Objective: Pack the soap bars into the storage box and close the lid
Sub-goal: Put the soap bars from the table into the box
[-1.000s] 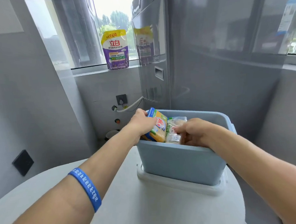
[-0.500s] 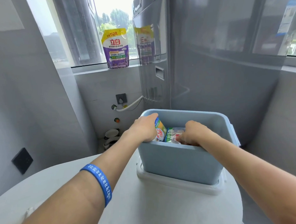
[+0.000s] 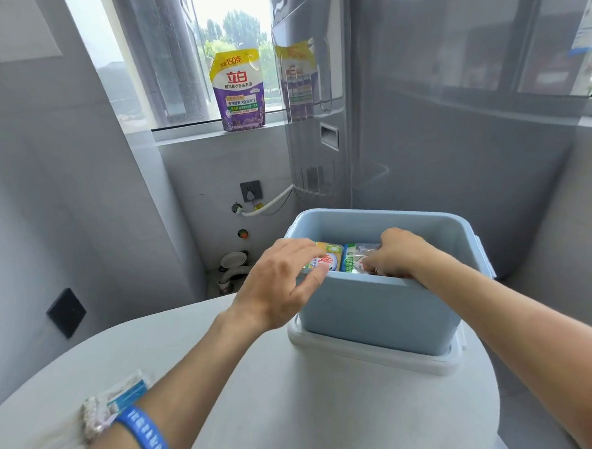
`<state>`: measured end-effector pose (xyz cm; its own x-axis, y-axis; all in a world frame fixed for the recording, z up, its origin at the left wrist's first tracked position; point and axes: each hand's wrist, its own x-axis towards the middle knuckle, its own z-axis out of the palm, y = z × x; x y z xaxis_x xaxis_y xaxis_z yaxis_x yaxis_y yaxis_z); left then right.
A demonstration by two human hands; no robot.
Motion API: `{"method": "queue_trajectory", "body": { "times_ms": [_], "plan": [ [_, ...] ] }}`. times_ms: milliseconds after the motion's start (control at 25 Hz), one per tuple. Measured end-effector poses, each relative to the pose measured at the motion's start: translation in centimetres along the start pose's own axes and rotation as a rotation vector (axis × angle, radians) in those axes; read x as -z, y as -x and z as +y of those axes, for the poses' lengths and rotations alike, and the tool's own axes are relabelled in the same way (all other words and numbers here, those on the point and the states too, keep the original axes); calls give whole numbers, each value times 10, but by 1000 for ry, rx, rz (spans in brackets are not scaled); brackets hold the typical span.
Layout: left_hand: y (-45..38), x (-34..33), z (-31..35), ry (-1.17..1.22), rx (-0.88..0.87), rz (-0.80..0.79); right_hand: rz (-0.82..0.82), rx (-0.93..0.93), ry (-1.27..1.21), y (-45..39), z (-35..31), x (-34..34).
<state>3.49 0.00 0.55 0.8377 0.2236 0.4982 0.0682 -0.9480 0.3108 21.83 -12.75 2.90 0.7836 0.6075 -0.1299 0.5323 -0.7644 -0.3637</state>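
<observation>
A light blue storage box [image 3: 378, 309] stands open on the round white table, resting on a white lid [image 3: 373, 357] that lies under it. Inside, at the near left, a yellow-wrapped soap bar [image 3: 330, 255] stands beside a green-and-clear wrapped soap bar [image 3: 353, 262]. My left hand [image 3: 283, 280] hovers over the box's near-left rim with fingers apart, its fingertips just by the yellow bar. My right hand [image 3: 399, 253] reaches inside the box, fingers curled on the green-and-clear bar. The box wall hides the lower parts of both bars.
A clear plastic-wrapped pack [image 3: 115, 402] lies on the table [image 3: 263, 415] by my left forearm. A purple detergent pouch [image 3: 238, 90] stands on the window sill. A tall grey appliance [image 3: 316, 120] rises behind the box. The table edge curves close to the box's right.
My left hand lowered the yellow soap bar into the box, let go and drew back to the rim. My right hand pushed its bar deeper inside.
</observation>
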Motion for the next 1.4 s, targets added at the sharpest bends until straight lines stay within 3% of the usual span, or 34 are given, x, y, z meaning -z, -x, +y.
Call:
{"method": "queue_trajectory", "body": {
  "times_ms": [160,240,320,400,560,760,960,1240,1320,1400],
  "plan": [
    [62,28,-35,89,283,164,504,371,2,34,-30,2],
    [90,54,-60,78,452,211,590,610,-42,61,-66,-10],
    [111,82,-78,66,588,282,446,751,-170,86,-103,-33],
    [128,101,-89,18,645,314,177,790,-240,107,-133,-65],
    [163,112,-106,-154,708,221,-278,909,17,136,-181,-139],
    [178,120,-122,-185,718,226,-275,1168,246,145,-232,-197],
    [167,115,-117,-143,709,208,-117,1012,290,138,-230,-202],
    [124,83,-83,-39,608,243,-125,574,-48,132,-138,-144],
    [103,74,-70,135,608,301,-101,492,-166,129,-114,-100],
    [79,72,-49,470,606,456,-47,411,-338,121,-91,-45]
  ]
}}
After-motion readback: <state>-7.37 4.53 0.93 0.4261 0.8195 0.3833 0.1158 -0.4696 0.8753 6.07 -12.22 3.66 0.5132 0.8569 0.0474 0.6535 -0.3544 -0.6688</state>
